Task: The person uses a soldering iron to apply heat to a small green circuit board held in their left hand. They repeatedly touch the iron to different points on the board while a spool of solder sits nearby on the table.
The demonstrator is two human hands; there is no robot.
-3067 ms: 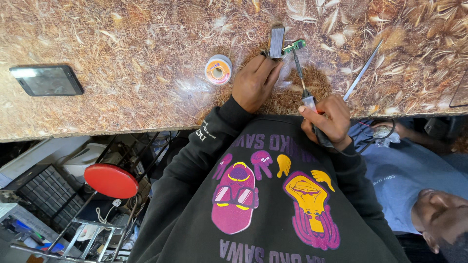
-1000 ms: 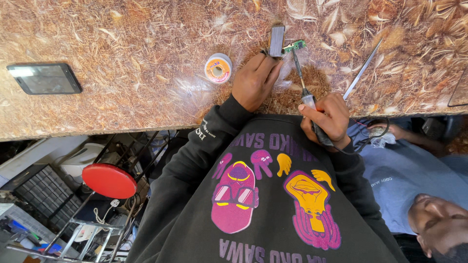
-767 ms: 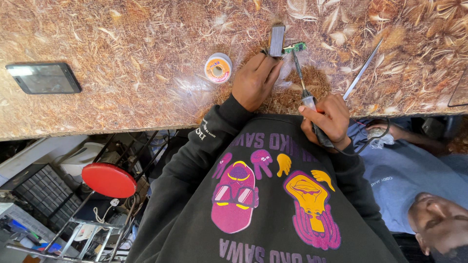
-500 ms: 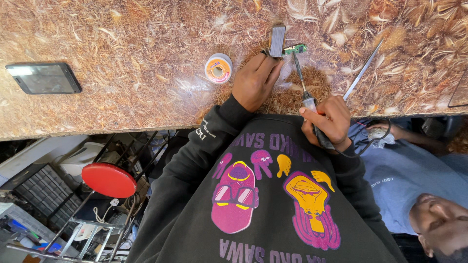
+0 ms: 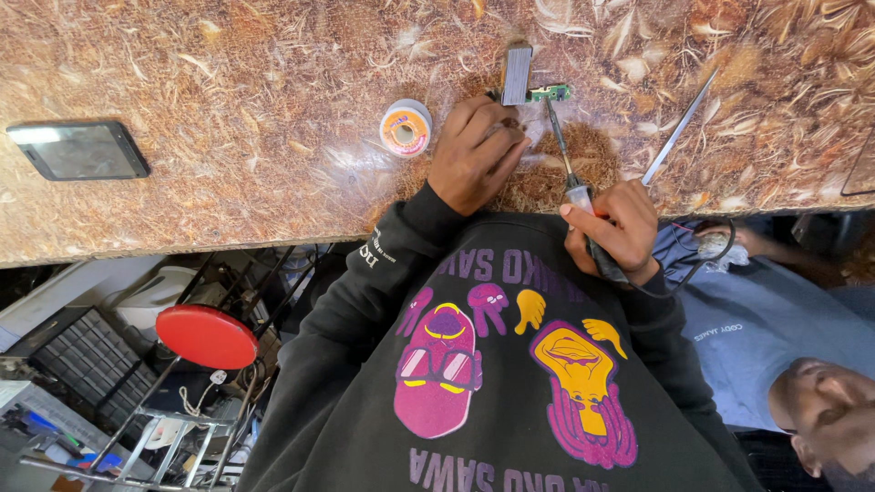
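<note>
head view: the left hand lies on the patterned brown tabletop near its near edge, fingers curled down and pressed together over something small; what exactly it pins is hidden under the fingers, though it seems to be steadying the small green circuit board, which lies just beyond the fingertips. touching the board's left end stands a grey rectangular block, further toward the far edge. the right hand is at the near edge of the tabletop, fingers wrapped closed in a pen grip around the handle of a soldering iron; the iron's thin shaft slants up and away from the hand, its tip resting on or just at the circuit board. a dark cable loops away from the back of the handle, below the table edge.

just left of the left hand sits a small spool of solder, white with an orange centre, apart from the fingers. a long thin metal rod, perhaps tweezers, lies slanted on the tabletop to the right of the iron, untouched. far off toward the left edge a dark phone lies flat, screen up. below the tabletop, a red round stool stands at the left, and another person in a blue shirt is at the right.
</note>
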